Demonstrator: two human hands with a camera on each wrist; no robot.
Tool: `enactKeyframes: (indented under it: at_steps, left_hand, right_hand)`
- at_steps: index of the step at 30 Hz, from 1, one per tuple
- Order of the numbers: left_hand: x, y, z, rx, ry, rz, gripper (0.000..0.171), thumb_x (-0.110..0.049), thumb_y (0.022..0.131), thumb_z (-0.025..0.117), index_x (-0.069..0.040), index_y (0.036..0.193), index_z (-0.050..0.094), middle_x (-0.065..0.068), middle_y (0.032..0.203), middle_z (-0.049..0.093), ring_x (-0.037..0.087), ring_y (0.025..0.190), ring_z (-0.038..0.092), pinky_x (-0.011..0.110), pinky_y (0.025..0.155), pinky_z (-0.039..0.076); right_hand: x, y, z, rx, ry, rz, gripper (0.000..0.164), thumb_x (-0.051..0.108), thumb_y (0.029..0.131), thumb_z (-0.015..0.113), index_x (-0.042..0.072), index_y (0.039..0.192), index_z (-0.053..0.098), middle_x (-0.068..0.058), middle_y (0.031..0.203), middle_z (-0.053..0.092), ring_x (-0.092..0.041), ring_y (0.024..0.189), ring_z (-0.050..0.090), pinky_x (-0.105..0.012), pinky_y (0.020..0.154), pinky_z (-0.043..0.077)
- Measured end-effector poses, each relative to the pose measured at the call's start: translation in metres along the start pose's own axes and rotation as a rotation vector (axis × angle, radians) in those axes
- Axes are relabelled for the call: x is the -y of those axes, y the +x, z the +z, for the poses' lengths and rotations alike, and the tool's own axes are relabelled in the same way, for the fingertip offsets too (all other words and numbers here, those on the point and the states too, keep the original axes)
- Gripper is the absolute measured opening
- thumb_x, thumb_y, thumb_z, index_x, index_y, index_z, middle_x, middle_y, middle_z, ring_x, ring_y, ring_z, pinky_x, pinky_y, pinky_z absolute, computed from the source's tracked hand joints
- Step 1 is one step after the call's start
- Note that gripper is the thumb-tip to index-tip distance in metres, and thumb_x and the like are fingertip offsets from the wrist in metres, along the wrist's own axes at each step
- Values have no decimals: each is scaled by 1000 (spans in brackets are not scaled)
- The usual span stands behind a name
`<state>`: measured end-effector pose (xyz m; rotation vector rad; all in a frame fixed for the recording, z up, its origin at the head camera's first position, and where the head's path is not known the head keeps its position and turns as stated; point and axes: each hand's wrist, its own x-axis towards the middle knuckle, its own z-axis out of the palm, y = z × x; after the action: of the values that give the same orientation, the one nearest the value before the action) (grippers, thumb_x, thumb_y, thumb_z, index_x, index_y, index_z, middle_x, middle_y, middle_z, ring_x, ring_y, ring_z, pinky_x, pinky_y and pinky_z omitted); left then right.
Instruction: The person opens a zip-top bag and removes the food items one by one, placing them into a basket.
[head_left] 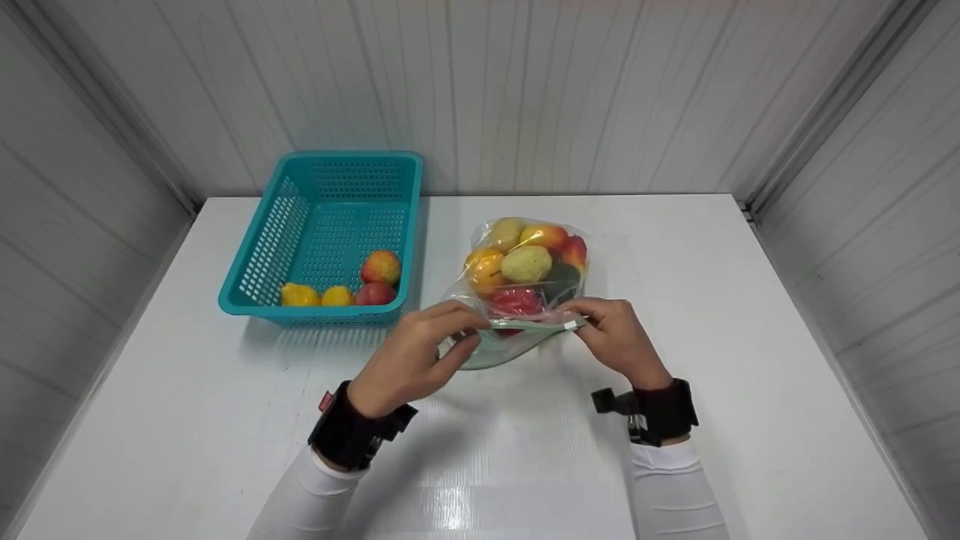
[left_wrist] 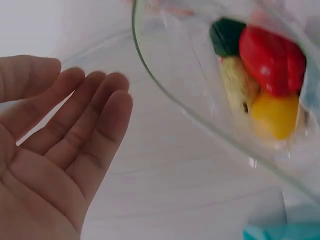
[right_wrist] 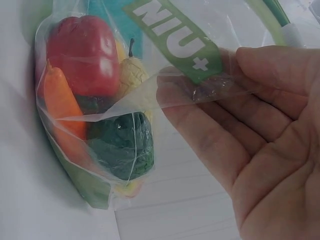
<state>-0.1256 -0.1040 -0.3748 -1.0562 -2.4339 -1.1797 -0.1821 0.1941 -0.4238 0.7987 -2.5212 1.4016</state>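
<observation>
So the clear zip bag [head_left: 484, 355] is sitting on the white table [head_left: 750, 390], just right of the teal basket [head_left: 247, 309], mouth facing the person and gaping in the left wrist view. Right hand [head_left: 619, 337] has a bit of the bag's edge pinched between thumb and fingers, close to the white slider [head_left: 570, 325]. Left hand [head_left: 412, 358] is loosely open beside the mouth; looks like it's got hold of nothing.

That's my main worry tbh: only one side of the rim is held. Pull on it and the whole bag could swing or the mouth could fold, since nothing's steadying the other side. The red pepper [right_wrist: 82, 55] sits near the mouth, so if the bag tips toward the person, I'd bet it rolls out first. The carrot [right_wrist: 65, 102] has a pointy end against thin plastic, so a hard tug might poke through. And with the film bunched at the slider, I'd guess it could snag.
</observation>
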Motion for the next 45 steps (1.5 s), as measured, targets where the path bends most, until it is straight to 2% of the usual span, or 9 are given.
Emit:
enactKeyframes:
  at_steps: [4, 8, 18, 23, 27, 34, 38, 42, 45]
  left_hand:
    - [-3, -3, 12, 85, 10, -6, 19, -1, 98, 65, -7, 112, 75, 4, 105, 75, 14, 92, 66, 33, 82, 58]
    - [-2, -3, 28, 126, 62, -23, 20, 3, 98, 61, -5, 109, 76, 6, 103, 76, 16, 93, 67, 35, 83, 59]
    - [18, 8, 57, 81, 270, -53, 24, 7, 95, 61, -4, 113, 73, 8, 104, 74, 20, 91, 67, 38, 83, 60]
    - [33, 20, 65, 57, 342, -95, 38, 9, 93, 59, -3, 128, 68, 14, 122, 71, 24, 110, 67, 41, 99, 55]
    - [43, 30, 71, 109, 359, -158, 37, 1, 99, 57, -3, 135, 61, 15, 130, 66, 26, 120, 61, 42, 108, 48]
    - [59, 47, 81, 134, 289, -192, 25, -6, 103, 56, -6, 126, 68, 11, 121, 71, 26, 113, 67, 40, 98, 55]
    - [66, 54, 87, 179, 330, -212, 19, -18, 106, 57, -11, 115, 72, 9, 112, 73, 25, 108, 69, 39, 92, 56]
    - [72, 58, 92, 221, 407, -251, 24, -28, 104, 61, -15, 120, 72, 6, 123, 72, 23, 122, 63, 38, 103, 51]
    - [75, 59, 95, 201, 388, -269, 25, -28, 100, 67, -15, 120, 72, 4, 126, 69, 21, 122, 61, 38, 105, 50]
  right_hand:
    - [0, -1, 0, 2, 22, 19, 17, -2, 97, 65, 3, 102, 80, -6, 99, 78, -8, 80, 59, -19, 71, 47]
    - [0, -1, 0, 3, 43, 38, 19, -3, 97, 64, 3, 103, 80, -6, 99, 78, -7, 80, 60, -18, 71, 48]
    - [1, 0, 0, -3, 32, 33, 20, -5, 95, 64, 4, 101, 81, -4, 96, 78, -9, 77, 59, -20, 69, 46]
    - [2, 0, 0, 0, 40, 38, 16, -2, 96, 67, 4, 102, 81, -4, 97, 78, -9, 79, 61, -19, 71, 49]
    - [1, 0, 0, -5, 31, 37, 15, -1, 97, 67, 5, 101, 81, -3, 94, 77, -9, 76, 59, -20, 69, 47]
    - [1, 0, 0, -5, 31, 44, 17, -4, 96, 67, 4, 101, 81, -4, 94, 77, -10, 74, 57, -20, 68, 46]
    - [1, 1, 0, -7, 25, 39, 16, -4, 95, 68, 3, 102, 80, -5, 95, 77, -11, 75, 57, -20, 67, 46]
    - [1, 1, 1, -4, 19, 43, 16, -3, 95, 67, 4, 102, 81, -5, 97, 78, -10, 78, 60, -20, 70, 47]
    - [1, 1, 1, -3, 13, 37, 17, -4, 95, 67, 4, 102, 81, -5, 98, 78, -9, 80, 62, -20, 71, 49]
